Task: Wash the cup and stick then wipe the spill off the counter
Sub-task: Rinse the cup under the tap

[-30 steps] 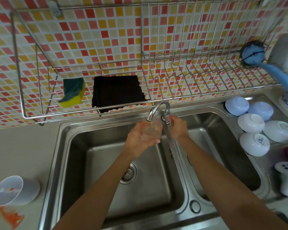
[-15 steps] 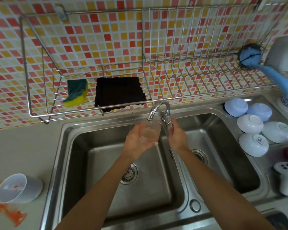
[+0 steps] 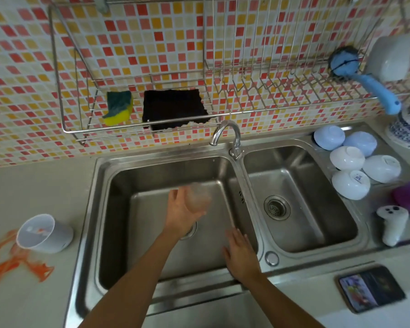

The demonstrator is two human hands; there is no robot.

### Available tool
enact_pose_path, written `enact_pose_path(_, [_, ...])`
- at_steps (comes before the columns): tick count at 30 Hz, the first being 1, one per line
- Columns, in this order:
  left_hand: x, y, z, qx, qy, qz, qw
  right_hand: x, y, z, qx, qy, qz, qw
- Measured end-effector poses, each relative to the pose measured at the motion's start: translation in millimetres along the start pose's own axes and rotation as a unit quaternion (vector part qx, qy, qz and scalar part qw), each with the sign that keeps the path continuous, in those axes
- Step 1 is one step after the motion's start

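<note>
My left hand point(image 3: 180, 214) holds a clear cup point(image 3: 197, 197) over the left basin of the steel sink point(image 3: 118, 176), below and left of the faucet point(image 3: 225, 133). The cup is blurred. My right hand point(image 3: 240, 253) hovers open over the basin's front right corner and holds nothing. An orange spill point(image 3: 12, 261) streaks the counter at the far left, beside a white cup point(image 3: 42, 234) lying on its side with orange traces inside. I see no stick.
A wire rack point(image 3: 137, 129) on the tiled wall holds a green-yellow sponge point(image 3: 117, 107) and a black cloth point(image 3: 173, 108). Several upturned bowls point(image 3: 350, 171) sit right of the sink, with a blue brush point(image 3: 364, 81), a white controller point(image 3: 392, 224) and a phone point(image 3: 370, 288).
My left hand has brought the clear cup down and away from the faucet. My right hand has left the tap handle and dropped to the basin's front. The view has shifted back.
</note>
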State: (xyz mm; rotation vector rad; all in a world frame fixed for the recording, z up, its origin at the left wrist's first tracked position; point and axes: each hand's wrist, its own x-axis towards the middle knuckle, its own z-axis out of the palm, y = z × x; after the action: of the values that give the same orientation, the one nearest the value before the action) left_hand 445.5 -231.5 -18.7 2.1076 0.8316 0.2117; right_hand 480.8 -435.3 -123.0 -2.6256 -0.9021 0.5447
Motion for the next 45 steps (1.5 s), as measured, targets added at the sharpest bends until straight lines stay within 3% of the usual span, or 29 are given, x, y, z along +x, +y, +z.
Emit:
enact_pose_path(3, [-21, -26, 5, 0.020, -0.018, -0.037, 0.999, -6, -8, 1, -0.031, -0.023, -0.015, 0.999])
enact_pose_path(7, [-45, -58, 7, 0.170, -0.047, -0.041, 0.983, -6, -13, 0, -0.069, -0.050, -0.008, 0.996])
enact_pose_path(15, [-69, -87, 2, 0.407, -0.023, 0.077, 0.910, -6, -14, 0, -0.065, -0.067, 0.006, 0.996])
enact_pose_path(20, [-69, -90, -3, 0.480, 0.015, 0.154, 0.864, -7, -15, -1, -0.062, -0.060, 0.007, 0.996])
enact_pose_path(24, [-65, -93, -13, 0.498, 0.029, 0.184, 0.847, -6, -15, 1, -0.064, -0.052, 0.003, 0.997])
enact_pose_path(27, [-63, -91, -24, 0.464, 0.049, 0.165, 0.869, -7, -14, 1, -0.062, -0.055, 0.002, 0.997])
enact_pose_path(30, [-55, -90, -42, 0.344, 0.087, 0.108, 0.929, -5, -19, -3, -0.032, -0.062, 0.004, 0.998])
enact_pose_path(34, [-44, -86, -76, 0.186, 0.131, 0.090, 0.970, 6, -49, -34, 0.076, 0.030, -0.012, 0.997])
enact_pose_path(40, [-39, -64, -126, 0.036, 0.147, 0.107, 0.983, 33, -135, -131, 0.190, 0.223, -0.116, 0.949])
enact_pose_path(45, [-26, -45, -160, 0.005, 0.168, 0.143, 0.975, 58, -232, -212, 0.227, 0.326, -0.238, 0.886])
